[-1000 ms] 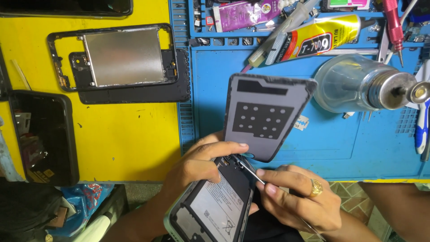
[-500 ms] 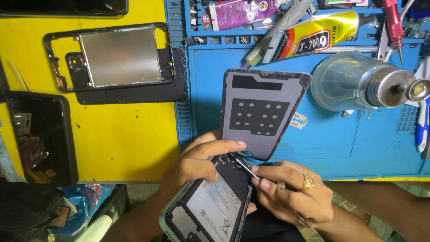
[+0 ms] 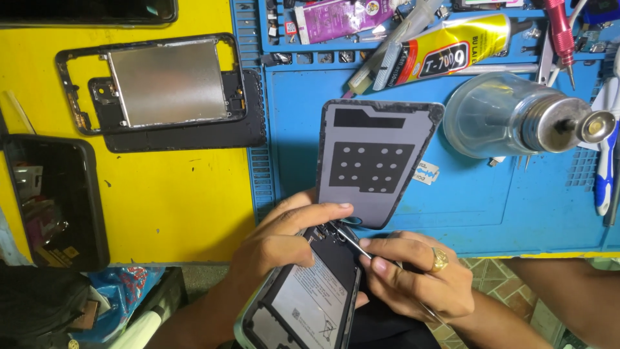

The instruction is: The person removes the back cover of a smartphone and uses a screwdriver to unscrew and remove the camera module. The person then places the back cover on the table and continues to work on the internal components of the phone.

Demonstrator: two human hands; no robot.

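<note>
My left hand (image 3: 278, 242) grips the top end of an opened phone (image 3: 303, 304), whose battery and inner parts face up, held below the table's front edge. My right hand (image 3: 416, 274), with a gold ring, holds thin metal tweezers (image 3: 349, 240); their tip touches the phone's upper corner, just under my left thumb. The phone's removed grey back cover (image 3: 373, 161) lies inside-up on the blue mat (image 3: 452, 207), right behind both hands.
On the yellow mat (image 3: 174, 200) lie a phone frame with a metal plate (image 3: 161, 84) and a dark phone screen (image 3: 55, 200). A clear dispenser bottle (image 3: 516, 116), a glue tube (image 3: 439, 52), a razor blade (image 3: 425, 173) and several tools crowd the back and right.
Both hands and the phone have stayed almost in place; the tweezers' tip has shifted slightly at the phone's top corner. The view has drifted a little.
</note>
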